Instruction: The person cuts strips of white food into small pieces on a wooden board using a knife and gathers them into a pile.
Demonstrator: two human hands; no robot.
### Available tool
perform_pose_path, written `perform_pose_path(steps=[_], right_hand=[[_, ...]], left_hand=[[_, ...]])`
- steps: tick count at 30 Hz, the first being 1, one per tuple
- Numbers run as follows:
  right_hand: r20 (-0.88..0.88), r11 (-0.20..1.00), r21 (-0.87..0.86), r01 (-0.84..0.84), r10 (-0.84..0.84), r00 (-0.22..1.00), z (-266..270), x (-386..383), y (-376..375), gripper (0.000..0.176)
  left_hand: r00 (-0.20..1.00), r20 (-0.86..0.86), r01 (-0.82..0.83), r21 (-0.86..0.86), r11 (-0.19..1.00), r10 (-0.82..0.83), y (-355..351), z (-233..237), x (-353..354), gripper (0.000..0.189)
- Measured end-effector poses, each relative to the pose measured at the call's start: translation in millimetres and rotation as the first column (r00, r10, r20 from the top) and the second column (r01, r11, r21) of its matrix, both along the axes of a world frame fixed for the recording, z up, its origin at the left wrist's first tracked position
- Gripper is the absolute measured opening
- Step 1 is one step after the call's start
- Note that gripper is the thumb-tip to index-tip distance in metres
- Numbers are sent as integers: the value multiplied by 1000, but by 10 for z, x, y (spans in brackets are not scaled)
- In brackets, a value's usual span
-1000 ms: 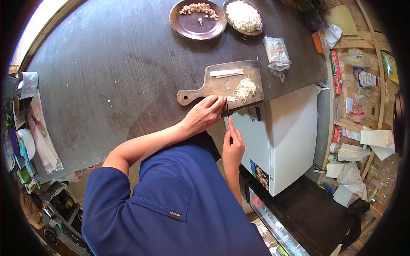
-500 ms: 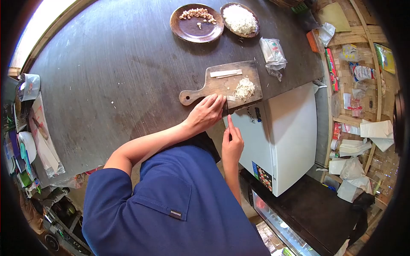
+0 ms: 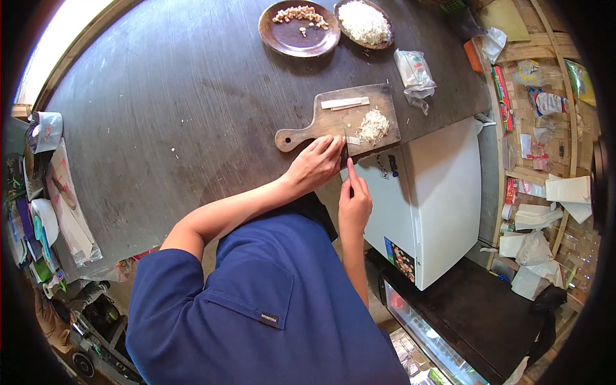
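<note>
A wooden cutting board (image 3: 327, 124) lies at the table's near edge. On it are white strips (image 3: 345, 103) and a pile of thin pale shreds (image 3: 373, 126). My left hand (image 3: 316, 164) presses with bent fingers on small pale pieces (image 3: 352, 140) at the board's near edge. My right hand (image 3: 355, 197) is closed on the handle of a knife (image 3: 344, 154), index finger stretched along it. The dark blade stands beside my left fingertips. My fingers hide part of the pieces.
Beyond the board on the dark table (image 3: 160, 115) stand a brown plate of chopped brown pieces (image 3: 299, 42), a bowl of white shreds (image 3: 364, 23) and a plastic packet (image 3: 414, 72). A white fridge (image 3: 443, 199) is right of my right hand.
The whole view has shifted slightly, so the board and plates appear a little higher and further right. Both hands keep nearly the same place at the board's edge.
</note>
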State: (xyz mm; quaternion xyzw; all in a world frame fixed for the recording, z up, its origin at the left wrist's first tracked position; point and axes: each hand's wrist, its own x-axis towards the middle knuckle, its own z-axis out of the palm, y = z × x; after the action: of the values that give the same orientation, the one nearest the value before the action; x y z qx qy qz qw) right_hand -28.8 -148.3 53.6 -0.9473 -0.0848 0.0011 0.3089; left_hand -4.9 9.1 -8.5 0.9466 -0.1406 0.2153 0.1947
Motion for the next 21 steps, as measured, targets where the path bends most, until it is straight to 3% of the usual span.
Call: perform_pose_path(steps=[4, 9, 12, 15, 18, 21], right_hand=[[36, 999, 9, -43, 43, 998, 35, 103, -33, 52], [-55, 996, -81, -33, 29, 998, 147, -53, -152, 51], [-83, 997, -73, -28, 22, 996, 135, 14, -99, 51], [-7, 998, -34, -53, 53, 999, 68, 145, -22, 50], [-8, 998, 19, -54, 54, 999, 80, 138, -37, 50], [-79, 998, -52, -20, 16, 997, 150, -16, -74, 51]], left_hand=[[1000, 2, 16, 26, 1000, -16, 13, 22, -2, 53], [1000, 4, -1, -13, 1000, 1, 10, 6, 24, 53], [999, -26, 30, -19, 999, -30, 97, 61, 69, 49], [990, -110, 71, -158, 985, -89, 197, 173, 157, 37], [969, -189, 130, -151, 980, -158, 301, 226, 277, 35], [961, -179, 184, -151, 971, -210, 354, 212, 337, 36]])
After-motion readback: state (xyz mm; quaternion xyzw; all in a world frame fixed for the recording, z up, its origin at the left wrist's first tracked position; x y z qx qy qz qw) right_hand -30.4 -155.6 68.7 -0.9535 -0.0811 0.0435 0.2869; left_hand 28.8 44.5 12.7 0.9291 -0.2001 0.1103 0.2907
